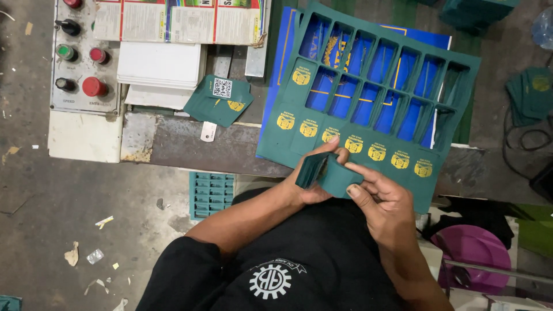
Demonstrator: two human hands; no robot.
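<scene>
Left hand [314, 181]: fingers clenched around a small stack of green cut cards [310, 169], held upright on edge just below the middle of the view; the thumb lies along the top of the stack.
Right hand [377, 198]: at about 4 o'clock from the left hand, its fingers pinch a single green card [339, 179] that touches the stack on the stack's 3 o'clock side.
Green die-cut sheet [368, 152]: directly at 12 o'clock from both hands, lying tilted on the bench [184, 144]; its upper rows are punched-out windows, while its lowest row keeps cards bearing yellow emblems. Its lower edge hangs over the bench's near edge, close to the hands.
Blue sheet [282, 52]: under the green one, showing through the windows and at its left border.
Loose green cards [220, 102]: at 10 o'clock from the hands, well apart, one carrying a white square code patch.
White paper stack [160, 69]: at 11 o'clock, just beside those loose cards, with printed sheets [178, 20] beyond it at the top edge.
Control panel [80, 57]: at far 10 o'clock, with red, green and black buttons.
Teal crate [212, 194]: on the floor at 9 o'clock from the hands.
Purple plastic basin [475, 247]: at 4 o'clock, low right.
More green cards [533, 92]: piled at 2 o'clock near the right edge.
</scene>
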